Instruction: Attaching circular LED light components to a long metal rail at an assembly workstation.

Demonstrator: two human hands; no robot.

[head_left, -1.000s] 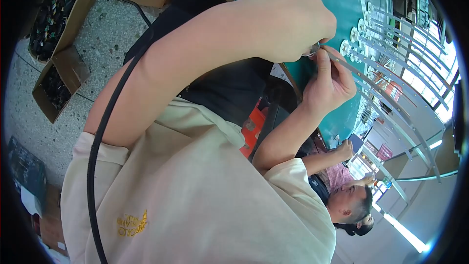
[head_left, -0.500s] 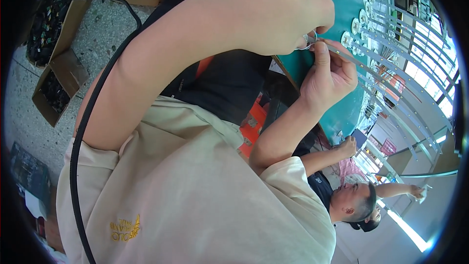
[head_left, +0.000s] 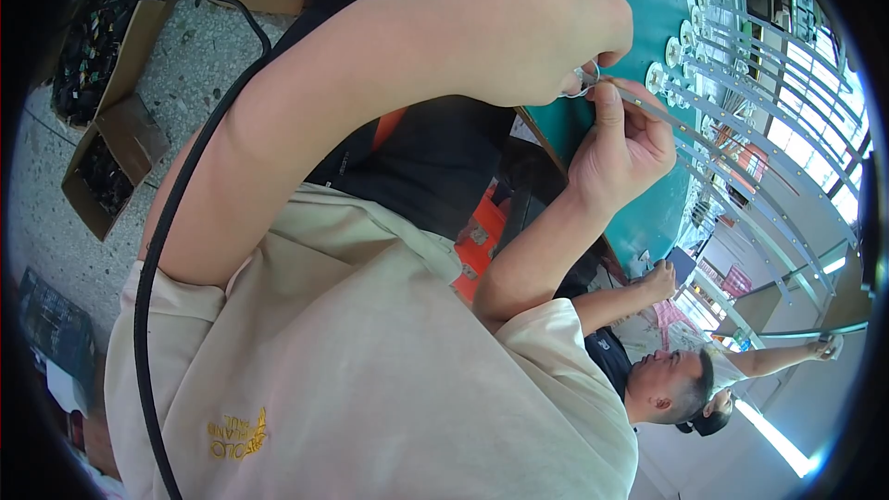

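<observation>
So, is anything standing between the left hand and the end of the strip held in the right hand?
Only a thin pale wire shows there, looped between the left hand and the strip in the right hand. Nothing else visible intervenes, though the left fingertips are partly hidden.

- My workbench (head_left: 644, 213) has a green top with a brown edge.
- Left of the workbench, I have a speckled grey floor (head_left: 218, 65) with open cardboard boxes (head_left: 139, 134) on it.
- Right of the workbench, I see a bright window (head_left: 845, 206) with dark bars.
- Below and right of the workbench, a long lamp (head_left: 778, 440) glows white near a pale grey surface (head_left: 732, 468).
</observation>
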